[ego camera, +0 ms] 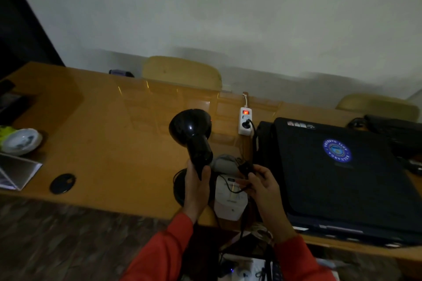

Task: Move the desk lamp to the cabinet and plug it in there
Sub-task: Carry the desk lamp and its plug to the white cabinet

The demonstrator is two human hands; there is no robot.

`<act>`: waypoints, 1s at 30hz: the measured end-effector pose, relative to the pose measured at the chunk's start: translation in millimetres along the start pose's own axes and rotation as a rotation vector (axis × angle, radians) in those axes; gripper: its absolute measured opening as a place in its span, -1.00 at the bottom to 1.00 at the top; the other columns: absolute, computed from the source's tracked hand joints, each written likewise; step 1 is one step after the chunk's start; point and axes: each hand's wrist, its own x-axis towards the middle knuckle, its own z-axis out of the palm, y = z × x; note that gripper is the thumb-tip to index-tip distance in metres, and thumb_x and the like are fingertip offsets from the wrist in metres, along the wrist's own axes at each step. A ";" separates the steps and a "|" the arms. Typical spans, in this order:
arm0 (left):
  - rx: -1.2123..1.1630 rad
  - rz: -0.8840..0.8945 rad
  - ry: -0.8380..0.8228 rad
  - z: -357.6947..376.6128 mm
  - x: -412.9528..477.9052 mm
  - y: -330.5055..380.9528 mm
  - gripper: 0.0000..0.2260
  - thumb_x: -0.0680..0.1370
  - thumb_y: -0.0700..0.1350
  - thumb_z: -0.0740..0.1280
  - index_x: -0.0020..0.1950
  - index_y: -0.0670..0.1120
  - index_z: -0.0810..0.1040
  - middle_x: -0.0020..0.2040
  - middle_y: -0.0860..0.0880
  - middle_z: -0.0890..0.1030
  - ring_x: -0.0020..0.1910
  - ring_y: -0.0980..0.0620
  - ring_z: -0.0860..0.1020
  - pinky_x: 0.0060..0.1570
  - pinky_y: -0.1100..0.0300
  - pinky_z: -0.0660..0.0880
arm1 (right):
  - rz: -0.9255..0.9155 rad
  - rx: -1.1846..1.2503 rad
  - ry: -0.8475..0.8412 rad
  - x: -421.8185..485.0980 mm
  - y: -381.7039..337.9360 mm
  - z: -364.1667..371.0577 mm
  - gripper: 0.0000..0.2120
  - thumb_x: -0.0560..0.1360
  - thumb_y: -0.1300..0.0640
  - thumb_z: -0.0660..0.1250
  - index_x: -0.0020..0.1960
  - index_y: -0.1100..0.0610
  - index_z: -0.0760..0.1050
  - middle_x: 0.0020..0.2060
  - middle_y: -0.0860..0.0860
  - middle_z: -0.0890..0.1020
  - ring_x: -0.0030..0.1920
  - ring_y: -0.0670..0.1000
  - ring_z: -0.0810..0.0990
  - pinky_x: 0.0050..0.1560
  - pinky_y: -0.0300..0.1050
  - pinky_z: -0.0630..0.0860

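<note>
A black desk lamp (pixel 190 131) with a round shade stands near the front edge of the wooden desk (pixel 102 125). My left hand (pixel 196 183) is wrapped around the lamp's neck, below the shade; its round base is partly hidden behind that hand. To the right, my right hand (pixel 259 183) pinches a black plug (pixel 246 167), and a thin black cord loops down from it. A white power strip (pixel 245 122) with a lit red switch lies farther back; one black plug sits in it.
A closed dark laptop (pixel 342 175) with a round blue sticker fills the desk's right side. A small white device (pixel 230 201) sits between my hands. At the left are a white bowl (pixel 21 141), a black round disc (pixel 62 183) and a folded card. Two chair backs stand behind the desk.
</note>
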 end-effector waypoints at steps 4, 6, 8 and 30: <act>-0.037 -0.014 0.108 -1.3 -4.5 1.6 -0.37 0.37 0.41 0.20 0.34 0.15 0.21 0.15 0.21 0.47 0.12 0.14 0.52 -0.05 0.30 0.48 | -0.001 0.026 -0.013 1.4 -4.3 -0.3 -0.86 0.54 0.29 0.24 0.02 0.09 0.47 -0.02 0.16 0.64 -0.23 0.03 0.72 -0.28 -0.21 0.62; -0.068 -0.017 0.151 -2.4 -5.8 4.2 -0.24 0.35 0.40 0.25 0.42 0.09 0.10 0.14 0.27 0.47 0.13 0.14 0.53 -0.02 0.20 0.50 | 0.000 0.026 -0.019 1.9 -4.6 -0.2 -0.86 0.55 0.29 0.23 0.02 0.09 0.47 -0.03 0.13 0.65 -0.24 0.03 0.72 -0.28 -0.20 0.63; -0.056 0.022 0.155 -4.1 -5.4 7.2 -0.24 0.35 0.39 0.26 0.44 0.18 0.05 0.14 0.38 0.47 0.12 0.24 0.53 0.01 0.18 0.55 | 0.006 0.016 -0.025 1.8 -3.9 0.8 -0.85 0.55 0.29 0.22 0.04 0.09 0.47 0.00 0.11 0.65 -0.23 0.05 0.72 -0.26 -0.19 0.63; -0.114 -0.052 0.074 -7.5 1.0 15.0 -0.14 0.15 0.53 0.28 0.28 0.09 0.18 0.11 0.16 0.52 0.09 0.15 0.55 0.04 0.07 0.51 | 0.005 -0.013 -0.034 7.2 -2.7 14.3 -0.86 0.54 0.29 0.24 0.04 0.13 0.50 -0.07 0.07 0.69 -0.25 0.06 0.71 -0.30 -0.19 0.62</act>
